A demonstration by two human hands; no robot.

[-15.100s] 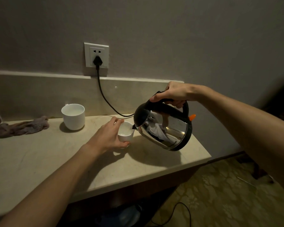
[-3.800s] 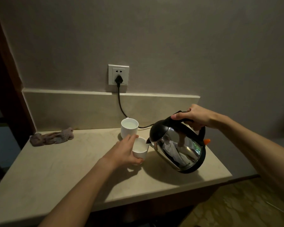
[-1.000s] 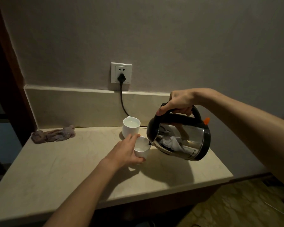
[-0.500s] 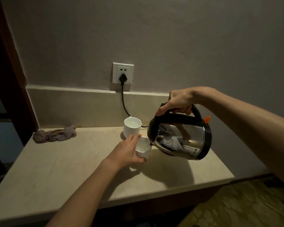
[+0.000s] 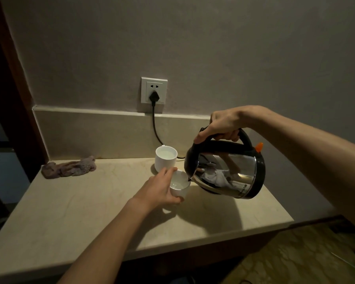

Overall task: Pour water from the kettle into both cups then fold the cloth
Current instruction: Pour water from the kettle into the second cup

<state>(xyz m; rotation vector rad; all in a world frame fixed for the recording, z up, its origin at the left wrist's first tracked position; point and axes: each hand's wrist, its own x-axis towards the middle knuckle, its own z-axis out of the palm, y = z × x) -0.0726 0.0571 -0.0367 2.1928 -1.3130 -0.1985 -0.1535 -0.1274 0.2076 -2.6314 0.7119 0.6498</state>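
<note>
My right hand (image 5: 223, 126) grips the black handle of a steel kettle (image 5: 228, 171), tilted with its spout over a small white cup (image 5: 179, 184). My left hand (image 5: 158, 189) holds that cup, tipped slightly and just above the counter; some water shows inside. A second white cup (image 5: 166, 159) stands upright behind it with water in it. A crumpled brownish cloth (image 5: 69, 167) lies at the back left of the counter, against the backsplash.
The beige stone counter (image 5: 70, 212) ends at a front edge and a right edge, with patterned floor beyond. A black cord (image 5: 155, 128) runs from a wall socket (image 5: 154, 90) down behind the cups. A dark wooden frame (image 5: 10, 89) stands at left.
Over the last second the kettle and the held cup have stayed almost still, spout at the cup's rim. Several seconds ago the kettle was held lower and more to the right.
</note>
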